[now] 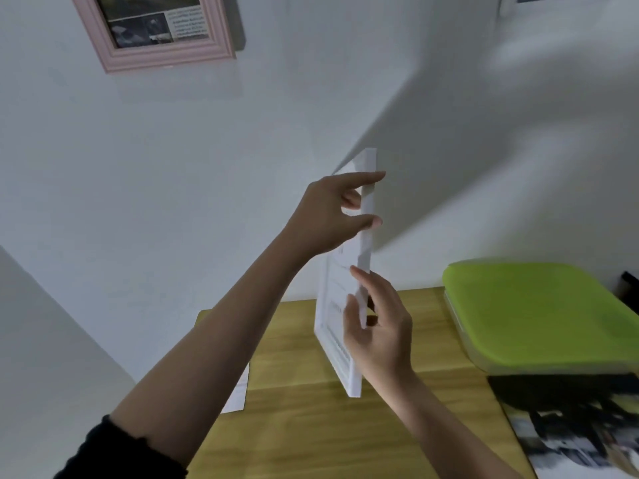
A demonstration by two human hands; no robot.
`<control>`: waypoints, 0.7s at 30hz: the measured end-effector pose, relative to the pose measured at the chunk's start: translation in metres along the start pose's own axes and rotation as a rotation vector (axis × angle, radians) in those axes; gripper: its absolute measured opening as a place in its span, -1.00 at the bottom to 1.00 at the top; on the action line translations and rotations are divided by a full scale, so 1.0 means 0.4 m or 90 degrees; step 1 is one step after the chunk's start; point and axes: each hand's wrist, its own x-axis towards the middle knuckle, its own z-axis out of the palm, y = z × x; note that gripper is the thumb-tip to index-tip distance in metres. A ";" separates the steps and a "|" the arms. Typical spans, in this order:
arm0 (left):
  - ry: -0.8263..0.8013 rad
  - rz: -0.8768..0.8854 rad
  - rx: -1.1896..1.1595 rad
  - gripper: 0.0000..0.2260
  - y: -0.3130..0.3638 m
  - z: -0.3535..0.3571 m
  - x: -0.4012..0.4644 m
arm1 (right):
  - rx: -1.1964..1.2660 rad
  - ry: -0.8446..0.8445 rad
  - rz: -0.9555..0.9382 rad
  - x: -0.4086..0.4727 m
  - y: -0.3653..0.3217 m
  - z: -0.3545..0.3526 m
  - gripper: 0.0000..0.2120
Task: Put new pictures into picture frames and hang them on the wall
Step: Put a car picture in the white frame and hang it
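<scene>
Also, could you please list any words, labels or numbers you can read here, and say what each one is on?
None can be read.
Pink frame on the wall: its picture has a block of printed lines, too blurred to read.
White frame, held by the left hand and right hand: faint lines of print, seen at a steep angle and illegible.

Picture frame [359, 257] held edge-on above the table [311, 437], in front of the wall [173, 167]. Left hand [328, 216] on its upper part, right hand [380, 337] on its lower part. A second frame [155, 29] hangs on the wall, upper left. Lidded container [539, 312] on the table at right, printed sheets [581, 440] before it. Paper [238, 392] at the table's left edge
</scene>
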 end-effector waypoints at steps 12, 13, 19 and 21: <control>0.118 -0.161 -0.015 -0.63 -0.210 -0.096 -0.142 | 0.277 0.106 0.176 0.073 -0.026 -0.088 -0.67; 0.110 -0.182 -0.071 -0.66 -0.219 -0.105 -0.149 | 0.287 0.119 0.180 0.091 -0.024 -0.092 -0.66; 0.072 -0.160 -0.291 -0.57 -0.208 -0.163 -0.126 | 0.279 0.104 0.155 0.206 0.011 -0.121 -0.67; 0.086 -0.130 -0.304 -0.55 -0.190 -0.181 -0.096 | 0.268 0.083 0.130 0.265 0.019 -0.129 -0.69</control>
